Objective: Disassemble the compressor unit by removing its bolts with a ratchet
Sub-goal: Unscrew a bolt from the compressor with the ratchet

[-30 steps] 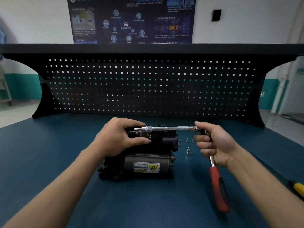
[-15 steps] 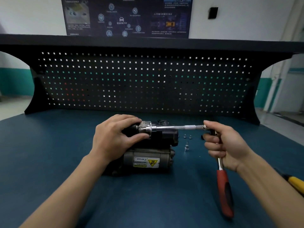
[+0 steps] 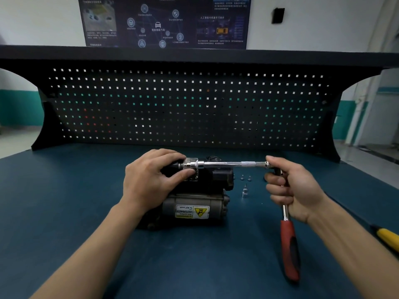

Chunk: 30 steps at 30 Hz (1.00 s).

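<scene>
The dark compressor unit (image 3: 200, 199) lies on the blue bench, a yellow warning label on its grey cylinder. My left hand (image 3: 151, 180) lies over its upper left part, thumb and fingers pinching the socket end of the chrome extension bar (image 3: 226, 164). That bar runs level to the right into the head of the ratchet (image 3: 289, 244). My right hand (image 3: 293, 188) grips the ratchet just below its head. The red and black handle hangs down toward me. The bolt under the socket is hidden by my left fingers.
A loose socket (image 3: 245, 190) stands upright right of the compressor, with two small bolts (image 3: 246, 178) behind it. A yellow-handled tool (image 3: 386, 237) lies at the right edge. The black pegboard (image 3: 194, 108) closes the back of the bench.
The extension bar with both hands has shifted slightly to the right, and the ratchet handle has swung a little. The camera view has tilted up slightly. Both grips are unchanged.
</scene>
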Available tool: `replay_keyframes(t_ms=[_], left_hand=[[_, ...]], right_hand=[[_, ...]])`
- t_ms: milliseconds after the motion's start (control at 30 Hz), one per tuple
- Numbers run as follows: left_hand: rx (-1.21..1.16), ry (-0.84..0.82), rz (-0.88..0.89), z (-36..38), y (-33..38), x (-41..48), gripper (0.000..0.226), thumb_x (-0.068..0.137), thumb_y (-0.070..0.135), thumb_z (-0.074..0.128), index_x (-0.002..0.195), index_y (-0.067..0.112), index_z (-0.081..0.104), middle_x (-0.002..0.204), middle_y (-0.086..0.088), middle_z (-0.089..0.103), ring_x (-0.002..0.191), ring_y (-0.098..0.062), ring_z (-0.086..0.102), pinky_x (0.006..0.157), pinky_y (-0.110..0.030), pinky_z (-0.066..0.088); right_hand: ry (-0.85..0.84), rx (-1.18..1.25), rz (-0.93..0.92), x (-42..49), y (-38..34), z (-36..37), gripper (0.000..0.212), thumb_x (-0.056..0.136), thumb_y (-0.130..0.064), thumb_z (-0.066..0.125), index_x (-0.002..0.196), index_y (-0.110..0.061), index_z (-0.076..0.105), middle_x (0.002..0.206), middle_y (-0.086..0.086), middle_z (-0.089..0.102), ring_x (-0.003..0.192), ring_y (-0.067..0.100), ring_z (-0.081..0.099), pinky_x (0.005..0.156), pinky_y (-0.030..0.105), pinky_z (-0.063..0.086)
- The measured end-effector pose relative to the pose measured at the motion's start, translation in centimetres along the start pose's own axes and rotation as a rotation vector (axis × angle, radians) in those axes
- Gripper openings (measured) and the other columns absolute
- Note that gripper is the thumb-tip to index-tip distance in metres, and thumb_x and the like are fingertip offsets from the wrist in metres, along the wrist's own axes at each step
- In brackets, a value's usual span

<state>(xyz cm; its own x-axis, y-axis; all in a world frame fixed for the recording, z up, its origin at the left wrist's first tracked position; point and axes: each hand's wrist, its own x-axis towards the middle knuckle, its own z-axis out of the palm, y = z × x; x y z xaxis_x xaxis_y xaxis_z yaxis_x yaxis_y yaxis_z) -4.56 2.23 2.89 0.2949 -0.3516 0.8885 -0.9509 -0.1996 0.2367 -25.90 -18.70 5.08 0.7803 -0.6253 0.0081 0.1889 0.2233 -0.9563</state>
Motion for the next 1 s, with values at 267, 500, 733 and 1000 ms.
replay_keyframes(t_ms=[267, 500, 733, 1000], left_hand=[[0.002, -0.008, -0.021, 0.0, 0.2, 0.0, 0.039, 0.078, 0.069, 0.061, 0.099, 0.039, 0.074, 0.1, 0.026, 0.069, 0.096, 0.002, 0.062, 0.075, -0.025, 0.049], [0.011, -0.007, -0.027, -0.1, 0.3, 0.0, 0.038, 0.077, 0.069, 0.061, 0.098, 0.039, 0.073, 0.1, 0.026, 0.067, 0.095, 0.004, 0.06, 0.074, -0.024, 0.048], [0.03, -0.033, -0.028, 0.0, 0.1, 0.2, 0.038, 0.077, 0.07, 0.059, 0.099, 0.041, 0.069, 0.1, 0.026, 0.066, 0.094, 0.005, 0.057, 0.073, -0.012, 0.038], [0.085, -0.047, -0.021, 0.7, -0.1, 0.5, 0.038, 0.079, 0.071, 0.056, 0.099, 0.041, 0.067, 0.098, 0.024, 0.065, 0.093, 0.001, 0.057, 0.07, -0.027, 0.046]], right_hand=[[0.017, -0.019, -0.014, -0.1, 0.0, 0.1, 0.027, 0.097, -0.03, 0.059, 0.078, -0.021, 0.044, 0.054, -0.007, 0.027, 0.037, 0.004, 0.019, 0.03, 0.014, 0.015], [-0.018, -0.03, -0.07, -0.1, 0.0, -0.1, 0.03, 0.098, -0.031, 0.059, 0.075, -0.023, 0.041, 0.054, -0.007, 0.03, 0.038, 0.003, 0.021, 0.03, 0.015, 0.018], [-0.025, -0.004, -0.019, -0.5, -0.4, 0.1, 0.031, 0.098, -0.034, 0.059, 0.074, -0.022, 0.043, 0.056, -0.006, 0.027, 0.037, 0.004, 0.021, 0.029, 0.015, 0.018], [-0.05, 0.042, 0.048, -0.7, -1.0, 0.0, 0.031, 0.098, -0.038, 0.059, 0.077, -0.02, 0.045, 0.057, -0.006, 0.027, 0.038, 0.003, 0.021, 0.029, 0.015, 0.019]])
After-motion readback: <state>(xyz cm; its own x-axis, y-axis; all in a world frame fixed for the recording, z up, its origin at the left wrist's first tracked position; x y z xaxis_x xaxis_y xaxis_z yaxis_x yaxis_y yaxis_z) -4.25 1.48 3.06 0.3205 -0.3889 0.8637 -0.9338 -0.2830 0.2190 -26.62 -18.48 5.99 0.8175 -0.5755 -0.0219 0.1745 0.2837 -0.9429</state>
